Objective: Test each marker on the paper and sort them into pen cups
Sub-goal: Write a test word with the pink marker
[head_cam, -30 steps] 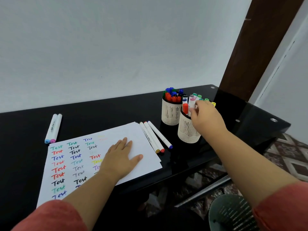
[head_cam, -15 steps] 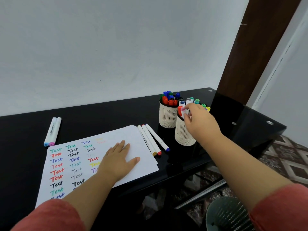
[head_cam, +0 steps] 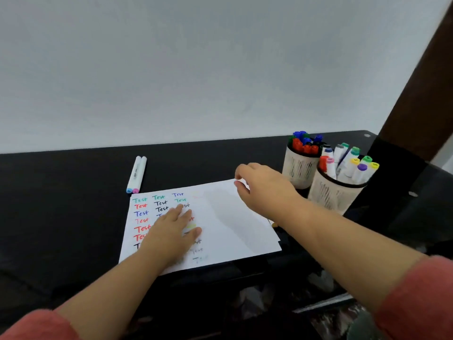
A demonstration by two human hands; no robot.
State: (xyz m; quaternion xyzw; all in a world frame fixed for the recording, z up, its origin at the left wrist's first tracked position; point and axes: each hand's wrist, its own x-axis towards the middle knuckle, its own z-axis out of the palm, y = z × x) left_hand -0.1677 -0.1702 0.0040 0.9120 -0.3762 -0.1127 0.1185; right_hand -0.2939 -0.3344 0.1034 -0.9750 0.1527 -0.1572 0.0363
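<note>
on the black bench (head_cam: 61, 217), two white markers (head_cam: 136, 174) lie side by side at the far left, well apart from both our hands, their blue and pink caps toward us. just right of them sits the paper (head_cam: 228, 224), rows of coloured "test" words down its left part; our left hand (head_cam: 171, 234) presses flat on it, fingers spread, holding nothing, and it hides several of the words. our right hand (head_cam: 262, 187) hovers at the paper's far right corner, fingers curled around something white. we cannot tell if it is a marker or the paper's edge. our right forearm covers the loose markers beside the paper; only a yellowish tip (head_cam: 275, 225) peeks out. further right stand two pen cups, touching: the far cup (head_cam: 299, 171) with red, blue and green caps, the near cup (head_cam: 331, 192) with white-barrelled markers. the motion blur softens the cap labels.
</note>
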